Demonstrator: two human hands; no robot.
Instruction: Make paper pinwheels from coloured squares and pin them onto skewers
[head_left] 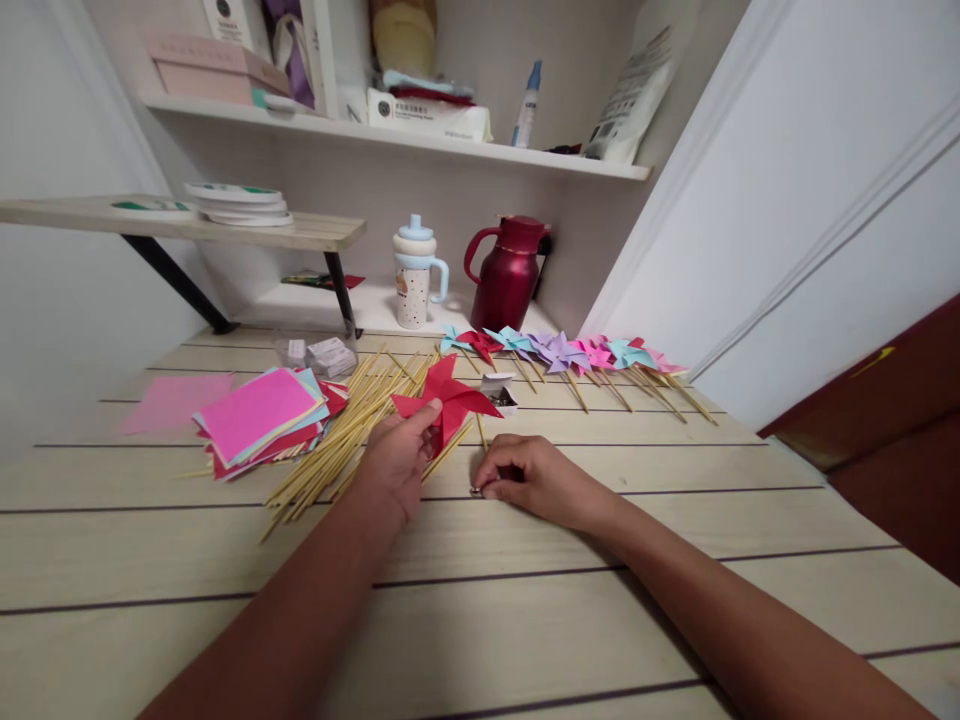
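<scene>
My left hand [401, 455] pinches a red paper pinwheel [448, 402] between thumb and fingers, its folded blades facing up. Close to the right of it, my right hand [529, 478] rests low on the table, fingertips closed at a small shiny metal pin [475, 491]; its exact shape is too small to make out. A single thin stick [482, 432] runs out from behind the right fingers. Just beyond the pinwheel stands a small open white box [500, 392] with metal bits inside. Under and left of my left hand lies a loose pile of wooden sticks [330, 440].
Coloured paper squares [259, 415] are stacked at left, near small wrapped boxes [330, 355]. Finished pinwheels [559, 352] line the back right. A cup [412, 275] and a red jug [508, 275] stand behind, beneath a shelf [525, 157]. A raised stand [322, 232] holds white discs.
</scene>
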